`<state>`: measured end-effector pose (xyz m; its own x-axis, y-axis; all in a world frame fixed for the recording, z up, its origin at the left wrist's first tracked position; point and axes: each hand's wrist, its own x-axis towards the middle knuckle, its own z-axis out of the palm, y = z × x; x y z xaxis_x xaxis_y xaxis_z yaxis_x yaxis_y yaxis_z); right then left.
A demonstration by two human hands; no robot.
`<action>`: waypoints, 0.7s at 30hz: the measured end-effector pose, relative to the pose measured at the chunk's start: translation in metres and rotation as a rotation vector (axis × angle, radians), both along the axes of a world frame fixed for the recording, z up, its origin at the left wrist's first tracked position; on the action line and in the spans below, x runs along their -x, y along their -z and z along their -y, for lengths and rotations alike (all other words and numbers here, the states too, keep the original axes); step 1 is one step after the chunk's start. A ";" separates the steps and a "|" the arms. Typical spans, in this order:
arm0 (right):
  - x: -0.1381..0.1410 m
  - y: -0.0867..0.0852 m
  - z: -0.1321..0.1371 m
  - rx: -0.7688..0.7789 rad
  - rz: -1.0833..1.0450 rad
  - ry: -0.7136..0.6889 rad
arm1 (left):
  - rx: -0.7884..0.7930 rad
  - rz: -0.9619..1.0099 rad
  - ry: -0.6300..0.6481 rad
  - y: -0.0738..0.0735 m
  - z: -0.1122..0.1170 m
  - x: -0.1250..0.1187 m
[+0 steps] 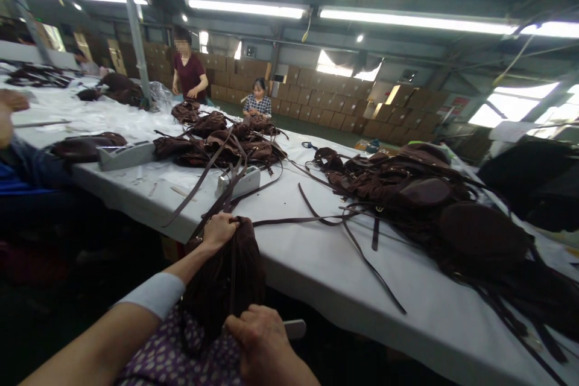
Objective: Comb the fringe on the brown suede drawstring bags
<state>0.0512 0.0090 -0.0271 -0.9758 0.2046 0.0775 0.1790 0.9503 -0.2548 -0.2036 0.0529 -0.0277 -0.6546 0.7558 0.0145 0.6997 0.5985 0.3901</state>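
A dark brown drawstring-like bag (246, 259) hangs at the table's front edge, over my lap. My left hand (220, 230) is closed on its gathered top, where long thin straps run up onto the table. Lower down, my right hand (260, 332) is closed with thumb and fingers pressed together at the bag's lower part. What exactly lies in that pinch is hidden. A pale grey rounded piece (295, 329) sticks out beside the right hand; I cannot tell whether the hand holds it. Behind the left hand stands a grey metal box-like block (239, 182), with straps across it.
A big heap of brown bags (420, 193) covers the right of the white table (307, 265), loose straps trailing. Another pile (217, 145) and a second grey block (126, 155) lie left. Two people work across the table; another person's arm (6, 114) is at far left.
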 end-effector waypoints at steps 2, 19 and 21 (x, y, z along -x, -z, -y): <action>-0.003 -0.006 0.000 0.060 -0.023 0.025 | 0.002 -0.022 -0.002 0.000 -0.001 -0.004; 0.013 0.003 -0.094 0.089 0.011 0.381 | -0.037 -0.144 0.362 0.018 -0.114 0.009; 0.022 0.015 -0.083 0.057 0.048 0.272 | -0.021 -0.116 0.383 0.035 -0.120 0.011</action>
